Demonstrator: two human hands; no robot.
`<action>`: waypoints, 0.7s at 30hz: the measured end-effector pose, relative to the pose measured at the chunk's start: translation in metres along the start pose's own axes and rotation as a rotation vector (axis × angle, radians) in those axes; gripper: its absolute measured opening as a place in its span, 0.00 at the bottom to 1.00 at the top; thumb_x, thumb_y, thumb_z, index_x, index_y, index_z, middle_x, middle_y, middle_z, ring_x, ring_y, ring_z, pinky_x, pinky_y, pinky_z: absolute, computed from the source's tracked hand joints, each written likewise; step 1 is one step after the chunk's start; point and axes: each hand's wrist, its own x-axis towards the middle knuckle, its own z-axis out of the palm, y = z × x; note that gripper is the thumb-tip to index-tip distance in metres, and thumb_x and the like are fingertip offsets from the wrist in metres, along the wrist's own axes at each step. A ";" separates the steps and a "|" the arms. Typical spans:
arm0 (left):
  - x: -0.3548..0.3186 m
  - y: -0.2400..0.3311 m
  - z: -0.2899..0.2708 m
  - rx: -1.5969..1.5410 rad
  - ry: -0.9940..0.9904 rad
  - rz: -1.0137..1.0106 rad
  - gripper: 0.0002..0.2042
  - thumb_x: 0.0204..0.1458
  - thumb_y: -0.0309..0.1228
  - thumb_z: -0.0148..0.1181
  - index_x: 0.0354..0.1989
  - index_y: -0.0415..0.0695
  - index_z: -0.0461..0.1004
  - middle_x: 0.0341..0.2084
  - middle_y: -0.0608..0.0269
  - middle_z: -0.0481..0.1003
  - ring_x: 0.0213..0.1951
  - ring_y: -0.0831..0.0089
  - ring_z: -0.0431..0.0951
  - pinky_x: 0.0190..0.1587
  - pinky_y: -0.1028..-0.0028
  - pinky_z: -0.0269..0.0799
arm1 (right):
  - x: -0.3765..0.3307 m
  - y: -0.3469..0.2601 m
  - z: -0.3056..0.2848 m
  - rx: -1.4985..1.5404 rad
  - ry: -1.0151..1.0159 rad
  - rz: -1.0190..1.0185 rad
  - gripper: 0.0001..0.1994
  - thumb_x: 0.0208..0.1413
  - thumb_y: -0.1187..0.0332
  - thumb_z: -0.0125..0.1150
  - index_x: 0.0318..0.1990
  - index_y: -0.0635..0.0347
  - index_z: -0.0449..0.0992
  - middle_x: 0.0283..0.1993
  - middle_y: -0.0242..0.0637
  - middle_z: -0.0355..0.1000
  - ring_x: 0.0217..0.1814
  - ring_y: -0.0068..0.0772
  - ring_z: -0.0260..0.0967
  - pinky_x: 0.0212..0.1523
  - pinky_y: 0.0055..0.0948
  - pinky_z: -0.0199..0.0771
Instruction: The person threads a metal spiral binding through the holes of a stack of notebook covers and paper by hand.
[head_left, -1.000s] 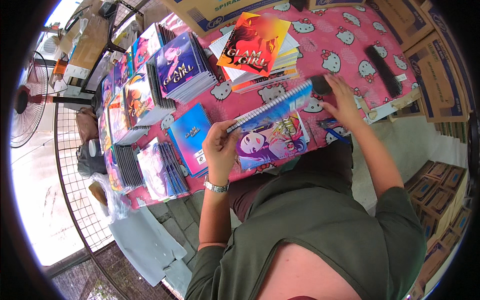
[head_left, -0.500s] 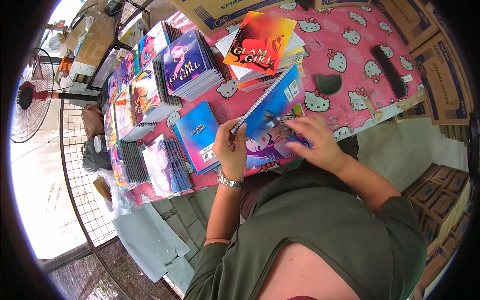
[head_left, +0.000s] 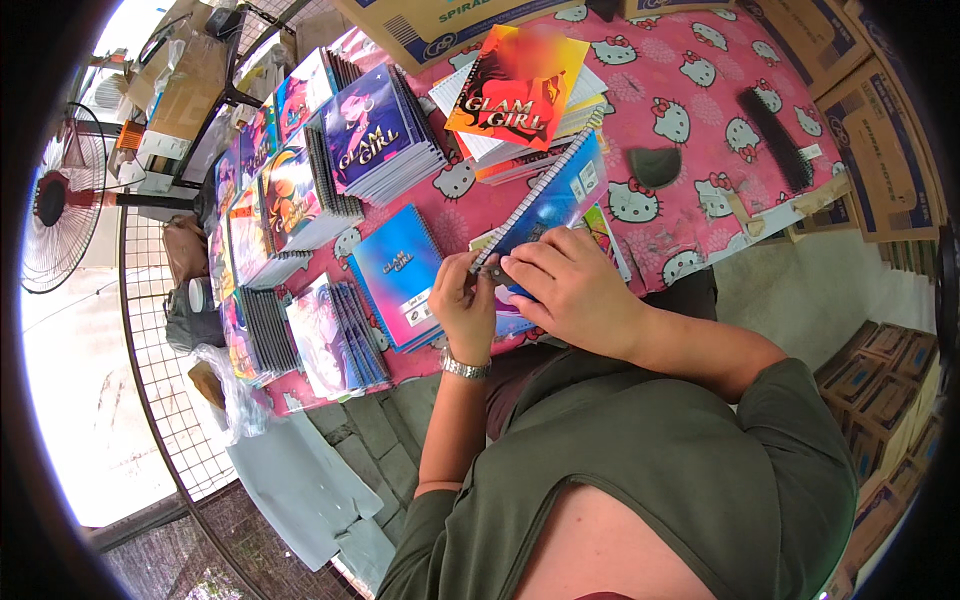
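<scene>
My left hand pinches the lower end of the coil on a blue-and-pink spiral notebook, which is tilted up with its coil running away to the upper right. Against that same coil end, the curled fingers of my right hand hold a small dark tool. Most of the tool is hidden, so its exact kind does not show. Partly covered by my right hand, other colourful notebooks lie beneath the raised one. Just left of my left hand, another blue-and-pink notebook lies flat on a small stack.
Stacked spiral notebooks fill the left of the pink patterned tablecloth. An orange-covered notebook tops a pile at the back. To the right lie a dark half-round piece and a row of black coils. Cardboard boxes stand beyond.
My right hand has moved left and closed in on the coil's lower end beside my left hand, bringing the small dark tool. The notebook stays raised in nearly the same place.
</scene>
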 end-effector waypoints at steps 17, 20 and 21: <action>-0.076 -0.091 -0.118 -0.165 0.425 -0.640 0.13 0.61 0.24 0.59 0.53 0.36 0.76 0.40 0.58 0.77 0.34 0.71 0.79 0.29 0.75 0.78 | -0.137 0.160 -0.019 0.011 -0.027 0.447 0.13 0.50 0.64 0.70 0.41 0.58 0.78 0.46 0.42 0.75 0.53 0.50 0.70 0.54 0.45 0.69; -0.101 -0.142 -0.138 0.859 0.085 -0.291 0.19 0.55 0.25 0.64 0.57 0.43 0.76 0.46 0.53 0.75 0.43 0.61 0.78 0.42 0.65 0.79 | -0.127 0.212 -0.039 0.011 0.022 0.420 0.08 0.52 0.65 0.68 0.35 0.58 0.78 0.46 0.40 0.76 0.54 0.49 0.70 0.52 0.43 0.70; -0.076 -0.109 -0.110 0.909 0.139 -0.445 0.20 0.49 0.28 0.68 0.53 0.46 0.78 0.50 0.51 0.72 0.51 0.54 0.74 0.52 0.59 0.74 | -0.128 0.240 -0.056 -0.152 0.111 0.474 0.08 0.54 0.65 0.67 0.36 0.58 0.78 0.48 0.41 0.76 0.54 0.49 0.70 0.52 0.44 0.70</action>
